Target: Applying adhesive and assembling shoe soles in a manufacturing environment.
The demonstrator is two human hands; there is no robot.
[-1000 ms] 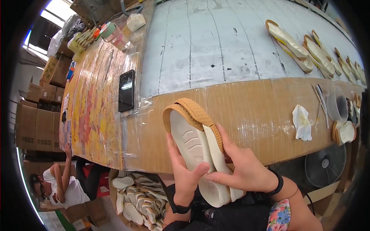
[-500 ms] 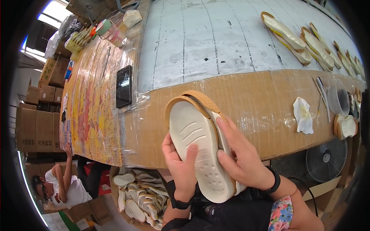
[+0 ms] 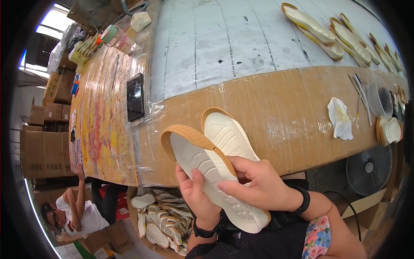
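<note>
Two shoe soles, cream-white inside with tan rims, are in my hands over the near edge of the table. The front shoe sole (image 3: 200,159) leans left, its ribbed tan and white side wall turned up. Behind it and to the right, the other shoe sole (image 3: 228,134) shows its grooved inner face, its lower part hidden. My left hand (image 3: 197,194) grips the front sole's left edge, thumb on the inner face. My right hand (image 3: 261,185) lays its thumb across the front sole, with its bent fingers between the two soles; their tips are partly hidden.
Cardboard (image 3: 293,112) covers the table's near strip. More soles (image 3: 310,28) lie at the far right. A phone (image 3: 135,97), a crumpled white cloth (image 3: 340,118) and a clear tub (image 3: 379,99) rest around. Below stand a box of soles (image 3: 166,220) and a fan (image 3: 368,168). Another person (image 3: 82,211) sits at left.
The two soles, closely stacked before, are now fanned apart. The front one has tilted left, and the rear one's inner face has come into view. My right thumb has moved onto the front sole.
</note>
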